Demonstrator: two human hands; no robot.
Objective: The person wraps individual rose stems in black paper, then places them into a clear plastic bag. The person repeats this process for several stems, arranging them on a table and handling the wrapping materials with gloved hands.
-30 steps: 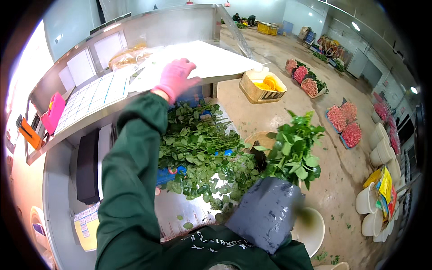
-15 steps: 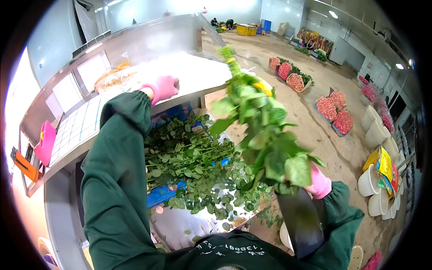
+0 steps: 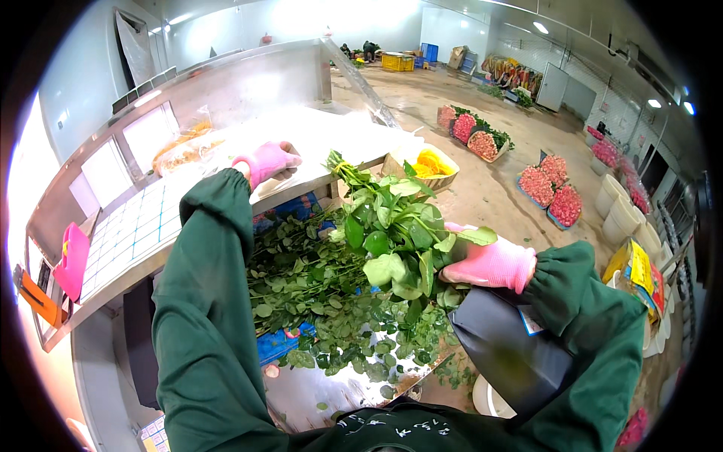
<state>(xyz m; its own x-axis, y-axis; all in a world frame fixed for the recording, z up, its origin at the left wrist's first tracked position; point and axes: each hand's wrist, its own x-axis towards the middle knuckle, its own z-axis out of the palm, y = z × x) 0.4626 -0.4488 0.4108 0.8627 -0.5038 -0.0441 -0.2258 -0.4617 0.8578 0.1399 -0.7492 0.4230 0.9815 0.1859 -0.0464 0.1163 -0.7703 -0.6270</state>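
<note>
My right hand (image 3: 493, 264), in a pink glove, is closed around a leafy green bunch (image 3: 399, 226). The bunch lies slantwise, its cut stem ends toward the bench and its lower right end inside a dark wrapper (image 3: 512, 350) under my forearm. Any blooms in the wrapper are hidden. My left hand (image 3: 267, 162), also pink-gloved, rests at the front edge of the white-topped bench (image 3: 331, 128). Its fingers are curled, and whatever they may hold does not show. Below, a heap of leafy cut stems (image 3: 309, 264) lies on a metal surface with blue pieces among it.
Yellow flowers (image 3: 429, 164) in a pale wrapper stand beyond the bench corner. Clear plastic packaging (image 3: 188, 143) and a pink holder (image 3: 73, 260) are at left. Pink flower bundles (image 3: 553, 188) sit on the floor, white buckets (image 3: 617, 203) along the right.
The leafy bunch has swung down and left, its stem ends now lower by the bench. My right hand has risen and moved inward; my left hand has barely moved.
</note>
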